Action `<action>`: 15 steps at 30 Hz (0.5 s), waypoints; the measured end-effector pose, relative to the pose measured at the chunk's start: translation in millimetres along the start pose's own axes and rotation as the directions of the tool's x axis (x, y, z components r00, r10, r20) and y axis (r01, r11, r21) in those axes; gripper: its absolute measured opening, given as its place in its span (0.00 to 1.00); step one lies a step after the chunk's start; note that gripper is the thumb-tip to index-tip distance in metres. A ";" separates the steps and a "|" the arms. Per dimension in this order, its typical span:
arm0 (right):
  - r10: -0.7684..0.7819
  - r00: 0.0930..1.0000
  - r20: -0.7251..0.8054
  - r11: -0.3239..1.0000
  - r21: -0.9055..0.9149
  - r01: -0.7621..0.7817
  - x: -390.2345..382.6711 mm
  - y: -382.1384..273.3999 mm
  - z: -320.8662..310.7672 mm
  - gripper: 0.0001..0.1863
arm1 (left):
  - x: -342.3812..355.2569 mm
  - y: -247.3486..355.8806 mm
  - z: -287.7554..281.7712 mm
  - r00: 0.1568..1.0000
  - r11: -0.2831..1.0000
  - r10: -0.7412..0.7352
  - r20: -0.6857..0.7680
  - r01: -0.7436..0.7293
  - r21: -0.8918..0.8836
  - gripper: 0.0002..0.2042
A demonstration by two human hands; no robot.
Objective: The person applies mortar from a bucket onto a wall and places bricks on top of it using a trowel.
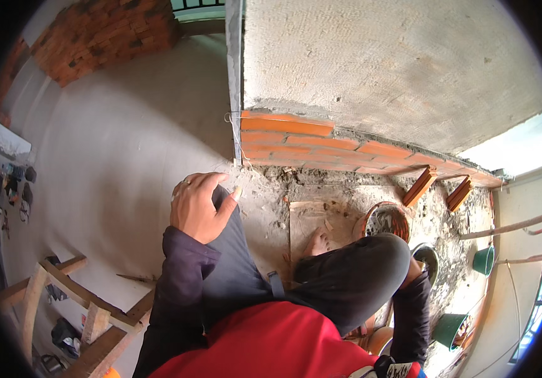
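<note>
My left hand (198,206) rests on my left knee, its fingers stretched loosely over the grey trousers and holding nothing. Beyond it stands a low run of orange bricks (309,142) with mortar joints, under a plastered wall. A thin string crosses the brick face near its top. Beside my right knee, my right hand (412,276) shows only near the wrist; the leg hides its fingers. Close to that hand is a dark round bucket (425,259). Past the knee sits another round container (386,220) with an orange inside.
Two small stacks of bricks (420,186) (459,194) lean by the wall. Green buckets (484,259) (450,331) stand at the right. A wooden trestle (88,296) is at lower left. A grey upright post (234,82) ends the brickwork; a large brick pile (107,38) lies far left.
</note>
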State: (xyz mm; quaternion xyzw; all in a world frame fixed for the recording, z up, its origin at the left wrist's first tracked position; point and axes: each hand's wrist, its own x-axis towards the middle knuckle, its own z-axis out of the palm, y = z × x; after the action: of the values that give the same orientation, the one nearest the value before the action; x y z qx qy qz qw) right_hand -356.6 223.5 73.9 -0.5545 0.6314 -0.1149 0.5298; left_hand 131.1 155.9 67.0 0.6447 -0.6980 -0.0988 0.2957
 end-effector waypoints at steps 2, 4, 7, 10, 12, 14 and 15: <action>-0.092 0.993 0.077 0.953 -0.281 0.110 -0.4 -19.1 -7.5 0.35 | -0.3 1.6 -3.8 1.000 1.000 0.004 0.002 -0.004 0.006 0.17; -0.276 0.959 -0.063 0.956 -0.118 0.268 -4.2 -48.1 -9.4 0.32 | -2.6 0.8 -6.5 1.000 0.999 -0.029 0.010 0.029 0.019 0.16; -0.397 0.849 -0.349 0.618 0.582 0.528 13.3 -17.3 -13.2 0.36 | -3.0 0.5 -6.7 1.000 0.999 -0.029 0.001 0.029 0.030 0.16; -0.464 0.874 -0.145 0.812 0.325 0.485 29.2 -24.5 5.2 0.40 | 0.8 3.4 -3.8 1.000 1.000 -0.008 0.023 0.008 0.005 0.16; -0.417 0.871 -0.259 0.770 0.408 0.490 32.1 -9.6 16.0 0.39 | 1.1 2.5 -4.6 0.999 0.999 0.007 0.042 -0.005 -0.038 0.16; -0.398 0.845 -0.357 0.748 0.407 0.524 29.3 -4.0 24.3 0.38 | 2.2 -3.8 -4.8 0.996 0.993 -0.002 0.090 0.013 -0.117 0.14; -0.381 0.840 -0.387 0.764 0.379 0.521 24.1 -4.1 26.9 0.39 | 1.5 -15.5 -3.2 0.995 0.985 0.003 0.103 0.015 -0.172 0.13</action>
State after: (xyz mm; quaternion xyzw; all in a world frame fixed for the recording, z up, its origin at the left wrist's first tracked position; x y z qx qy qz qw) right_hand -328.6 214.2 52.8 -0.5229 0.5001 -0.4687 0.5067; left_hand 145.8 153.0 62.0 0.6128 -0.6993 -0.1928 0.3136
